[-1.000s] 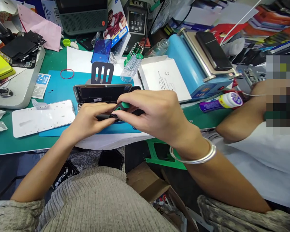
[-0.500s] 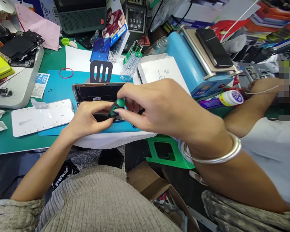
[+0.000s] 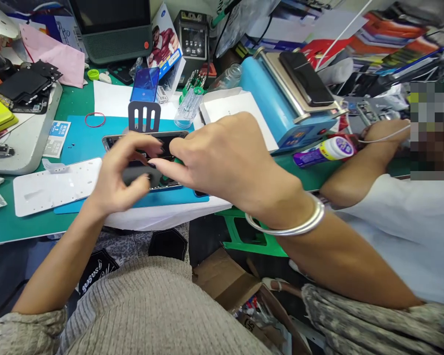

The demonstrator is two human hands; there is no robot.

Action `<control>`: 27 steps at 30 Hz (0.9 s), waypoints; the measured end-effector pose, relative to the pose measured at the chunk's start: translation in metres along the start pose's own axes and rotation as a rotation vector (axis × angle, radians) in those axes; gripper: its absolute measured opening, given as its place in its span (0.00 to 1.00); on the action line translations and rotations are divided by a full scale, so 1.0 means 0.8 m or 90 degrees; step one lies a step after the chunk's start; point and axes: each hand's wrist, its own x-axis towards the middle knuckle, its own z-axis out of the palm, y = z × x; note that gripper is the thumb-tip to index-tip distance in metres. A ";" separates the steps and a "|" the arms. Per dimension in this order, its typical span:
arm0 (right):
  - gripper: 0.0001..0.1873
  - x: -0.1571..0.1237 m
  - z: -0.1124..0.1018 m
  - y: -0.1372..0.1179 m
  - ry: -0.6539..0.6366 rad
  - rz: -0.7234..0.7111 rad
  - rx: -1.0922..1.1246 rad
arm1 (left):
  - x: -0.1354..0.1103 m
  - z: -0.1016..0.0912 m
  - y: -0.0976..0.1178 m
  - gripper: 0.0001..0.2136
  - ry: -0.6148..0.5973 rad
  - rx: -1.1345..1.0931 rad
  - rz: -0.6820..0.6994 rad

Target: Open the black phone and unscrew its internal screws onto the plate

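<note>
Phone (image 3: 154, 178), one, opened, on blue mat (image 3: 83, 143); I take it as the centre of my clock. Screen panel (image 3: 167, 138), tilted up at 12, black slotted stand (image 3: 144, 105) just behind it. Left hand (image 3: 114, 170), blurred on my feed, at 9 over the phone's near side: thumb and fingers spread, gripping nothing I can see. Right hand (image 3: 218, 167), at 3: fingers curled closed on a green tool (image 3: 177, 160), mostly hidden from me; this hand blocks my view of the phone's right end.

Surroundings, as I log them: white panel (image 3: 59, 187), at 9, overlapping the mat's edge; red band (image 3: 95, 126), at 11; blue glossy phone (image 3: 145, 85), at 12, beyond the stand; clear bit container (image 3: 188, 113), at 1; white box (image 3: 222, 106), at 2, partly covered by the right hand; blue machine (image 3: 266, 103), at 2, bearing a black phone (image 3: 307, 79); purple-and-white bottle (image 3: 314, 153), at 3, a co-worker's forearm (image 3: 385, 135) near it.
</note>
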 end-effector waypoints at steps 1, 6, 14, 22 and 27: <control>0.28 0.000 0.001 -0.002 -0.009 0.015 -0.025 | 0.003 -0.008 0.000 0.15 0.041 0.039 0.007; 0.32 -0.001 0.000 -0.010 -0.006 0.052 -0.091 | 0.011 -0.056 -0.020 0.14 0.087 0.370 -0.017; 0.34 -0.005 0.008 -0.014 0.039 0.063 -0.101 | -0.015 -0.072 -0.036 0.04 0.070 0.279 -0.093; 0.30 -0.034 0.013 -0.015 0.154 0.014 -0.101 | -0.050 -0.078 -0.013 0.05 -0.061 0.266 -0.001; 0.27 -0.048 0.017 -0.023 0.211 0.004 -0.101 | -0.067 -0.078 -0.017 0.06 -0.132 0.304 0.086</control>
